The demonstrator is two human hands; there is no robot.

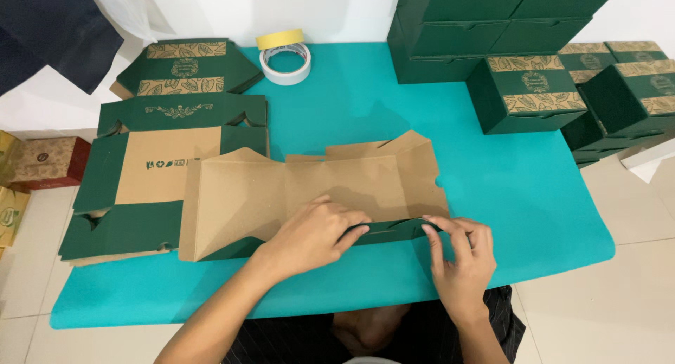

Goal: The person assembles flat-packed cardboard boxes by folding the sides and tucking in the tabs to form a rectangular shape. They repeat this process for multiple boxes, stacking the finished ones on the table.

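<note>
The flat box blank (309, 188) lay mid-frame on the teal desk (520, 188); it looked light, stiff and creasable, best held along its near flap. Both hands pinched that flap: left hand (313, 234), right hand (460, 255). More blanks (155, 174) lay left.

Flat green box blanks (140, 188) at left, tape rolls (285, 60), assembled green boxes (534, 82) stacked far right

Home packing workspace, teal table (534, 195), stacked green boxes (534, 90), flat cartons (162, 167), tape rolls (285, 58), tiled floor (633, 294)
</note>
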